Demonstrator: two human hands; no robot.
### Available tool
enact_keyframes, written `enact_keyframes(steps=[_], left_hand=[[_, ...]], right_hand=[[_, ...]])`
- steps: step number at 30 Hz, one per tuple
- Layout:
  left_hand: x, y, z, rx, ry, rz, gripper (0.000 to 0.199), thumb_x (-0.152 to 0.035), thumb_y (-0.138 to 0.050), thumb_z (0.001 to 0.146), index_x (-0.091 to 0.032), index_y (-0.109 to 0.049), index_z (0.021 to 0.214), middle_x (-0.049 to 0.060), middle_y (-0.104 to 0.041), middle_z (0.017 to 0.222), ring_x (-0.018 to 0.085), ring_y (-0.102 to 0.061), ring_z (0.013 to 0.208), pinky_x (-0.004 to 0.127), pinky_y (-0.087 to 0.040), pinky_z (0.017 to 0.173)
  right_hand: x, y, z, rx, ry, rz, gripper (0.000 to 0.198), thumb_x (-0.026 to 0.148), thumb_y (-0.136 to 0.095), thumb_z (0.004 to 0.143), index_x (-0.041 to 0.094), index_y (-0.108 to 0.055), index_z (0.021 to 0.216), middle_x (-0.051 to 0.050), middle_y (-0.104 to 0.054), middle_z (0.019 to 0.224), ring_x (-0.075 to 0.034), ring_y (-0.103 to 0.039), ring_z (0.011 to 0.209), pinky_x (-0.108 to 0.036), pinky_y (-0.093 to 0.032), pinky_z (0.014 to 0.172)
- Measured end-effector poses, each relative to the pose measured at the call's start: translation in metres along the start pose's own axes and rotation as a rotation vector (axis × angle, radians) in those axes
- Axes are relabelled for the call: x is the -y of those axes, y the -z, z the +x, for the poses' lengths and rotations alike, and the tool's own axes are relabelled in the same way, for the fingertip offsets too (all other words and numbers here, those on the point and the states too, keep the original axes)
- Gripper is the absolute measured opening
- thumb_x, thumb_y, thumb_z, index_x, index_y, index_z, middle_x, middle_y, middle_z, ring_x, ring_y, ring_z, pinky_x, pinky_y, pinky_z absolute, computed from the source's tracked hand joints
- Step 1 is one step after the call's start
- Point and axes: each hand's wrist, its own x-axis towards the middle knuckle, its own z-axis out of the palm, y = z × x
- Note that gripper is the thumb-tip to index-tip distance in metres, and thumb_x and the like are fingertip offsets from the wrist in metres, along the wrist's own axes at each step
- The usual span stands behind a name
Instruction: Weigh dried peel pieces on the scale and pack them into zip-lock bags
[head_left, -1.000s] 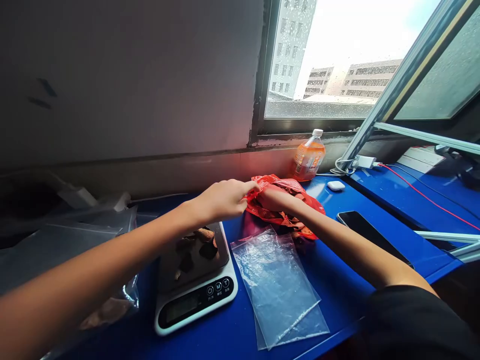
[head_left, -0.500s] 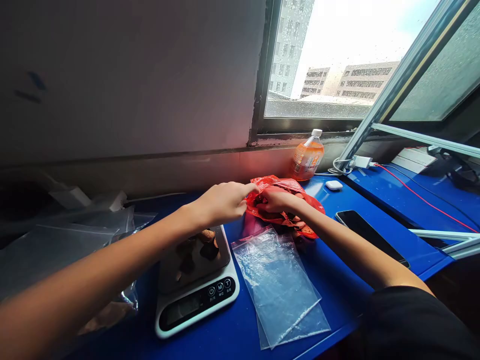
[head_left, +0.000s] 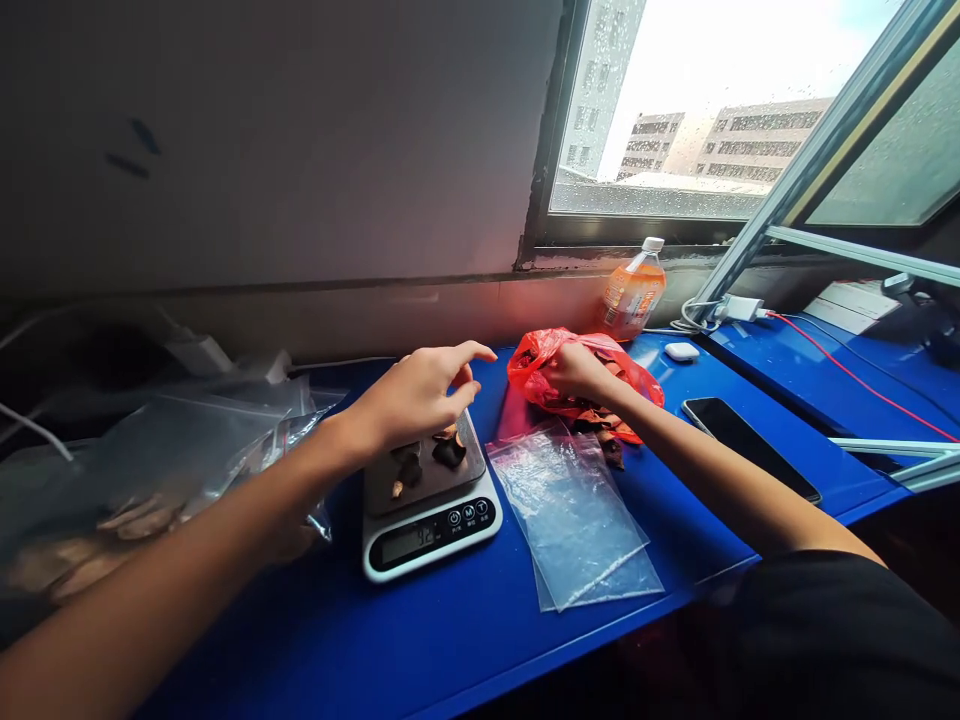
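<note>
Head view. The left hand (head_left: 416, 395) hangs just above the far edge of the kitchen scale (head_left: 429, 495), fingers spread and the grip open, holding nothing. The right hand (head_left: 574, 368) reaches into the mouth of the red plastic bag (head_left: 581, 385), which lies crumpled on the blue worktop (head_left: 465, 620) beside the scale; its grip is closed around the bag's contents or its film, and which of the two cannot be told. Several dark dried pieces (head_left: 431, 460) lie on the scale's platform, and a few more (head_left: 611, 450) lie at the bag's near edge. Two clear zip bags (head_left: 577, 515), flat and overlapping, lie between the scale and the red bag.

Working notes, offered as judgement: pieces are best drawn from the red bag a few at a time and set on the middle of the platform, not at its rim, so none slide off. The free hand should stay off the platform, since any touch would disturb the reading on the display (head_left: 409, 543). Holding the bag's mouth open with one hand would ease the reach.

Behind stand an orange drink bottle (head_left: 634, 297), a white earbud case (head_left: 681, 351) and a phone (head_left: 757, 448); filled clear bags (head_left: 150, 470) lie at left.
</note>
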Motion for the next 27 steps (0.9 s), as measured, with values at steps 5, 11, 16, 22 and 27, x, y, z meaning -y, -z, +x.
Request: enact_keyframes(steps=[5,11,16,22,27], left_hand=[[0.008,0.011,-0.035,-0.096,0.064,-0.007,0.039,-0.032,-0.051,0.087,-0.025,-0.063,0.124,-0.001,-0.071,0.088,0.015,-0.065,0.069,0.025,-0.048,0.062],[0.030,0.010,-0.083,-0.155,0.165,0.008,0.037,-0.038,-0.051,0.089,-0.026,-0.066,0.121,0.000,-0.073,0.092,0.019,-0.066,0.081,0.027,-0.049,0.068],[0.048,0.001,-0.112,-0.250,0.213,-0.019,0.032,-0.041,-0.051,0.091,-0.026,-0.068,0.113,0.001,-0.075,0.100,0.020,-0.068,0.088,0.029,-0.052,0.076],[0.058,0.006,-0.134,-0.297,0.230,-0.057,0.024,-0.040,-0.052,0.092,-0.029,-0.067,0.107,0.000,-0.074,0.099,0.022,-0.069,0.089,0.035,-0.054,0.084],[0.060,0.004,-0.142,-0.296,0.198,-0.018,0.025,-0.039,-0.049,0.094,-0.030,-0.067,0.108,0.000,-0.073,0.099,0.022,-0.069,0.088,0.036,-0.055,0.085]], right_hand=[[0.015,0.020,-0.028,-0.047,-0.003,-0.004,0.013,0.010,-0.054,0.079,0.014,-0.065,0.073,-0.004,-0.067,0.070,-0.014,-0.055,0.064,-0.026,-0.039,0.060],[0.065,0.033,-0.088,-0.216,0.326,0.140,0.011,0.016,-0.057,0.089,0.019,-0.066,0.083,-0.005,-0.070,0.082,-0.016,-0.063,0.075,-0.028,-0.048,0.068],[0.116,0.017,-0.090,-0.173,0.625,0.098,0.018,0.018,-0.051,0.097,0.020,-0.068,0.092,-0.007,-0.068,0.086,-0.017,-0.060,0.077,-0.030,-0.049,0.070],[0.135,-0.003,-0.054,-0.179,0.714,0.024,0.020,0.011,-0.049,0.096,0.016,-0.068,0.100,-0.007,-0.067,0.086,-0.017,-0.057,0.076,-0.029,-0.048,0.069],[0.120,0.007,-0.066,-0.252,0.575,0.082,0.028,0.010,-0.049,0.093,0.016,-0.065,0.116,-0.009,-0.069,0.093,-0.019,-0.061,0.083,-0.031,-0.050,0.074]])
